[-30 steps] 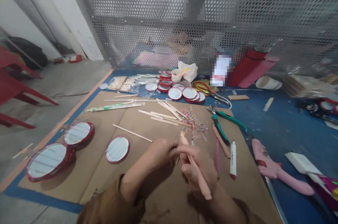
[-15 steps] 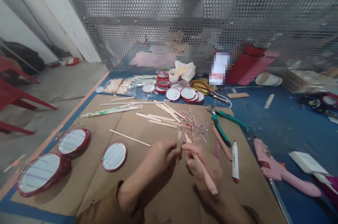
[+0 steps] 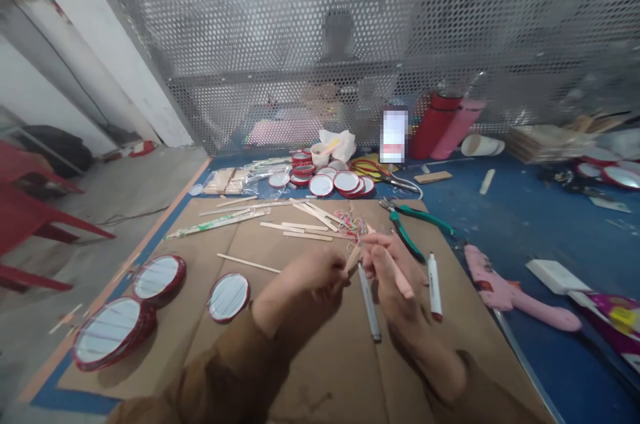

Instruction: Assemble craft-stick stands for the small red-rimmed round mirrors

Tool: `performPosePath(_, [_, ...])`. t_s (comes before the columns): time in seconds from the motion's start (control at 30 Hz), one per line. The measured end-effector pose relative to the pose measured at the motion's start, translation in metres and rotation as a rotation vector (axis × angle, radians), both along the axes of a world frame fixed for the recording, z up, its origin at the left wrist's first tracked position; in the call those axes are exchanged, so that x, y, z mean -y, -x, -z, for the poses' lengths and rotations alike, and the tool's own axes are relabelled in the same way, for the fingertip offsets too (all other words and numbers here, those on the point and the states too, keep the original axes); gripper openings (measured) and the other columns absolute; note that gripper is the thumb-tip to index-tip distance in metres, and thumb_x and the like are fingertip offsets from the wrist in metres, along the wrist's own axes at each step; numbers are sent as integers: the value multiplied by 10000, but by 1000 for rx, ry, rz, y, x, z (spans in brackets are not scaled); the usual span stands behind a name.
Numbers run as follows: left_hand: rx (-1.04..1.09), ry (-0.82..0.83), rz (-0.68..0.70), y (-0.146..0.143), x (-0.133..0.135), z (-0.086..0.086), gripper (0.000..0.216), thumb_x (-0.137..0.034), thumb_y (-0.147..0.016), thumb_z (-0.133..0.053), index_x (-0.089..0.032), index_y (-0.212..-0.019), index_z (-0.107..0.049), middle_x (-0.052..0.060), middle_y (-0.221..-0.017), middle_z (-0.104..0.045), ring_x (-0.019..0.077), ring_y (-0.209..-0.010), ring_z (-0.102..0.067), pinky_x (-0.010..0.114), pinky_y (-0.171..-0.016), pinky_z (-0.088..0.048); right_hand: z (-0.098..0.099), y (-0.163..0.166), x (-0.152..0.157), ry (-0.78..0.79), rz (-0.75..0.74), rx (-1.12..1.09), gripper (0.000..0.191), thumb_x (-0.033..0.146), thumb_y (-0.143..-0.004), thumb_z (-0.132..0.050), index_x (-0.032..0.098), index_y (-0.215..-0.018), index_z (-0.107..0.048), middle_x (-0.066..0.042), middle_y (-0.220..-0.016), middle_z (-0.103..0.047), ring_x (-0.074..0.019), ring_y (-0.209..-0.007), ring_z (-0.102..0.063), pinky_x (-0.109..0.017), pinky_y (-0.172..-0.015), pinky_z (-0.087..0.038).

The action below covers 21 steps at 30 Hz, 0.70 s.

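Note:
My left hand (image 3: 323,272) is closed on a flat wooden craft stick (image 3: 353,259), which tilts up toward the right. My right hand (image 3: 397,277) grips a pink pen (image 3: 400,281) slanting across the palm, its upper end close to the craft stick. The pen's tip is partly hidden by the fingers. Below the hands a grey marker (image 3: 371,311) lies on the cardboard sheet (image 3: 320,377). Just beyond the fingers is a tangle of coloured yarn scraps (image 3: 351,221). To the right hand's right lies a white marker (image 3: 435,287).
Round red-rimmed pieces (image 3: 229,297) with white faces lie at left, more piled at the back (image 3: 346,181). Loose craft sticks (image 3: 307,227), green-handled pliers (image 3: 407,237), a pink glue gun (image 3: 520,297) and a phone (image 3: 394,136) surround the hands. A perforated metal screen (image 3: 250,31) stands behind.
The view has shifted slightly. The craft stick has gone from nearly upright to tilted, and my hands have moved a little farther out. The grey marker now shows between them.

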State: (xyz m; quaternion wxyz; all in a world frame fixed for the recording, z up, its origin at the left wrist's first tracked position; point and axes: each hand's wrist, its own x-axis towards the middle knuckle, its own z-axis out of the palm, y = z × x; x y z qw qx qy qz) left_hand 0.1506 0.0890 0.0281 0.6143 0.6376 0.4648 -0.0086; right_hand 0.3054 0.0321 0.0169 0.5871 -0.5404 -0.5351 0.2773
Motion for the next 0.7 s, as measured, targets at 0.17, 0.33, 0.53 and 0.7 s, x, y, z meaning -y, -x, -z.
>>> performPosePath(0.17, [298, 164, -26, 17, -15, 2, 315, -459, -803, -664, -170, -874, -560, 14, -656, -657, 138, -530, -661, 207, -486, -500, -1, -12, -13, 59, 35, -95, 480, 666, -928, -516, 201, -960, -627, 31, -637, -555, -124, -532, -501, -253, -497, -408])
performPosePath(0.33, [423, -124, -191, 5, -4, 15, 271, -447, -860, -561, -177, -854, -538, -18, -659, -628, 82, -462, -582, 174, -432, -456, -1, -15, -18, 70, 48, -146, 503, 678, -886, -571, 189, -975, -643, 40, -621, -547, -114, -504, -484, -235, -449, -375])
performPosePath(0.53, [406, -233, -142, -10, 6, 15, 214, -367, -889, -545, -179, -789, -519, -51, -580, -565, 57, -426, -506, 152, -427, -413, 3, -16, -21, -2, 100, -209, 437, 633, -895, -588, 200, -918, -642, 67, -581, -496, -92, -475, -452, -211, -439, -352])
performPosePath(0.7, [506, -230, -126, -7, 3, 12, 205, -364, -876, -555, -176, -797, -534, -52, -578, -565, 60, -425, -509, 155, -430, -398, 3, -14, -23, 73, 93, -237, 483, 669, -823, -640, 194, -909, -632, 75, -572, -493, -77, -438, -423, -200, -401, -308])
